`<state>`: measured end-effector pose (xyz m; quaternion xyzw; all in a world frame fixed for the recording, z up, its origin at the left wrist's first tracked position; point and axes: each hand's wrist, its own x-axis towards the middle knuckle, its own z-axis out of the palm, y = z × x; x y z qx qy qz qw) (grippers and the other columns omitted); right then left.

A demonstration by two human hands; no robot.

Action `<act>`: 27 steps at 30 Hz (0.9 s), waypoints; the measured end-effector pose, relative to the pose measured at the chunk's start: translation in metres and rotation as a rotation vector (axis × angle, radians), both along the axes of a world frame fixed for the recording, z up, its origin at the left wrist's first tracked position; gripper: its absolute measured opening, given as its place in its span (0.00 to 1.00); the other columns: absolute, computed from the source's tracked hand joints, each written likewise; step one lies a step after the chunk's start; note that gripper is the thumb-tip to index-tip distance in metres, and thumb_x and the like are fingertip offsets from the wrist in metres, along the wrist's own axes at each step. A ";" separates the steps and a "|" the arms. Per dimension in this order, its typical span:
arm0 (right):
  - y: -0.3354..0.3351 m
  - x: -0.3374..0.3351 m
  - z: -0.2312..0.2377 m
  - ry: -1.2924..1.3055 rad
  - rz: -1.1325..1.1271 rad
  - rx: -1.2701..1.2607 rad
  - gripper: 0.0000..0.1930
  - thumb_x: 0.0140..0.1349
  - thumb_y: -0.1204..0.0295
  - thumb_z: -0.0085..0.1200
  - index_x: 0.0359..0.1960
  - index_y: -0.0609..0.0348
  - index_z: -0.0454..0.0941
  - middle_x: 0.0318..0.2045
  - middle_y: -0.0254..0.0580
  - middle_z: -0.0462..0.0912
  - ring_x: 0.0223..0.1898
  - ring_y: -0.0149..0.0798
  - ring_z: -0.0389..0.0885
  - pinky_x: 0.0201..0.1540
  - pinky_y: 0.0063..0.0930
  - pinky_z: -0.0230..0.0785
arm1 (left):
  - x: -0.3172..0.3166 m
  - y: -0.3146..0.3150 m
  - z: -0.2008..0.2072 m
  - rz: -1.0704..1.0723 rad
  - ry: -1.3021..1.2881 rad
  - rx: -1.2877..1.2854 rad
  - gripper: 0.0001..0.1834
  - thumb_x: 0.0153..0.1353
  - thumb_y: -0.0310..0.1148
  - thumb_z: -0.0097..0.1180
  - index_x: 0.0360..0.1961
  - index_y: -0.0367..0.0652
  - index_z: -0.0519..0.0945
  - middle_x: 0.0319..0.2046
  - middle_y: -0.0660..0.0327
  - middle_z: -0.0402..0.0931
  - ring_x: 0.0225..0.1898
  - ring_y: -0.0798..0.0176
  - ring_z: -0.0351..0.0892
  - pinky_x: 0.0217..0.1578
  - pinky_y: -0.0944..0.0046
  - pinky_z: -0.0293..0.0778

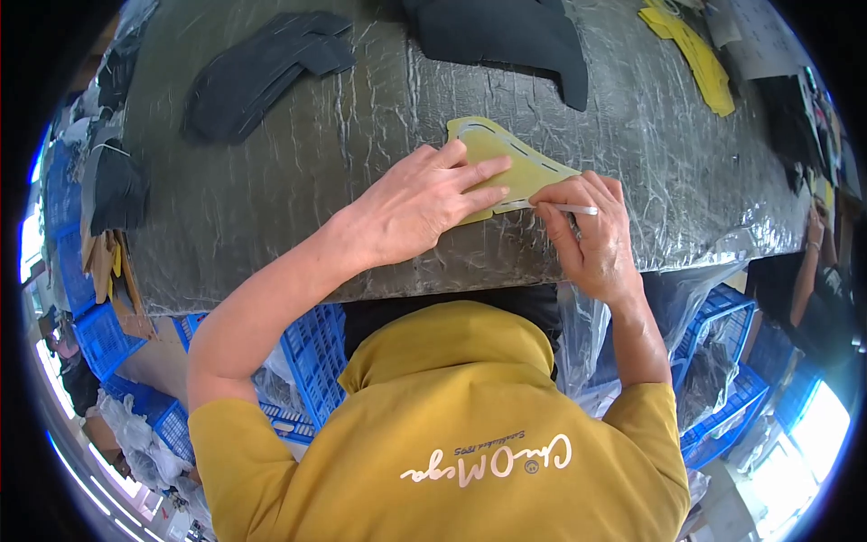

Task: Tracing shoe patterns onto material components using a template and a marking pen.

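Pale script marks the mustard cloth shirt [452,397]. Just past the near edge of the dark, film-covered tabletop [262,203], the right grip [591,235] pinches a slim white pen-like stick [579,209] beside a translucent yellow, dash-marked template [495,144]; the left grip [417,200], fingers spread, presses it flat. Tabletop stretches leftward; black flat pieces [257,81] lie far.

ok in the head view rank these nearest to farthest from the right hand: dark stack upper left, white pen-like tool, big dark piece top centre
1. White pen-like tool: held in the right hand.
2. Big dark piece: top centre, beyond the hand.
3. Dark stack: upper left.
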<state>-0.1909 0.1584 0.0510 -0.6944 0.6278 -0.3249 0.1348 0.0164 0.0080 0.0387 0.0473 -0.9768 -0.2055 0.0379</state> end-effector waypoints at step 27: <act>0.026 -0.044 0.003 0.021 -0.289 0.047 0.02 0.69 0.73 0.55 0.39 0.55 0.79 0.31 0.34 0.83 0.32 0.40 0.79 0.46 0.39 0.64 | -0.013 0.047 0.004 0.052 -0.133 -0.509 0.39 0.57 0.29 0.59 0.73 0.61 0.70 0.68 0.51 0.68 0.48 0.56 0.72 0.55 0.60 0.74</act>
